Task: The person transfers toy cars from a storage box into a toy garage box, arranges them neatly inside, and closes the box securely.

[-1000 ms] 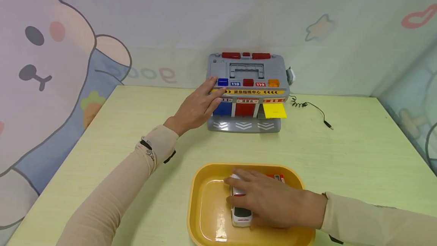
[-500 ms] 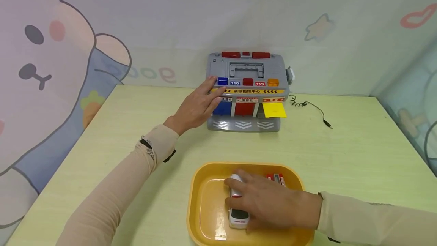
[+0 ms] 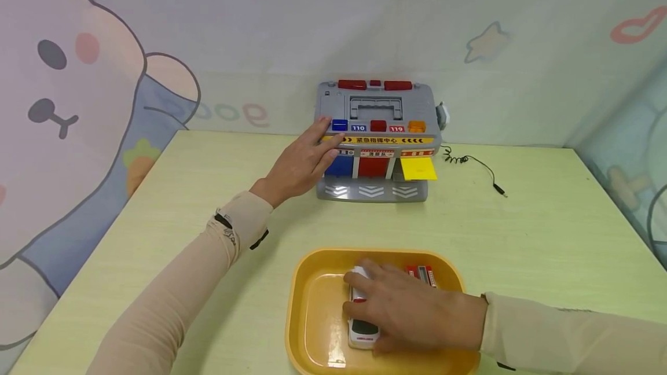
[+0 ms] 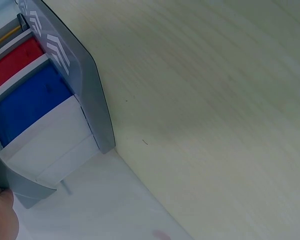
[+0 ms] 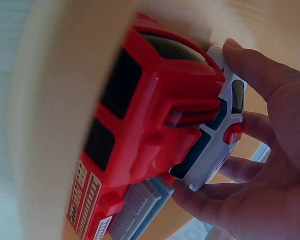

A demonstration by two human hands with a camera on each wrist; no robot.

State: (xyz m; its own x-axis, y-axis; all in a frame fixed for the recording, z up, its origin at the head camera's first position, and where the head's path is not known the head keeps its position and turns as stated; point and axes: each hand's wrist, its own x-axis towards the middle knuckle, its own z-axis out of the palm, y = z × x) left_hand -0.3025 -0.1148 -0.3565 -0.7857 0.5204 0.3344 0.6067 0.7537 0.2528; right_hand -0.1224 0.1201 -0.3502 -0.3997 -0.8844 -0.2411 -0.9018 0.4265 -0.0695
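Note:
A grey toy emergency station (image 3: 377, 106) with blue, red and yellow garage doors stands at the back of the table. My left hand (image 3: 298, 161) rests on its front left roof edge, fingers fairly straight. The yellow door (image 3: 418, 168) is lifted; the blue door (image 4: 32, 102) and the red one are down. In the yellow tray (image 3: 293, 305), my right hand (image 3: 417, 311) grips a white toy ambulance (image 3: 363, 337) across its body, thumb on one side and fingers on the other. Beside it lies a red toy fire truck (image 5: 155, 100), mostly hidden by that hand in the head view.
A thin black cable (image 3: 482, 164) with a plug lies on the table right of the station. A white part (image 3: 443, 114) sticks out of the station's right side. Behind the table (image 3: 547, 230) hangs a printed cloth (image 3: 271, 28).
My right hand has shifted slightly left with the ambulance inside the tray, and more of the fire truck shows. The left hand stays on the station.

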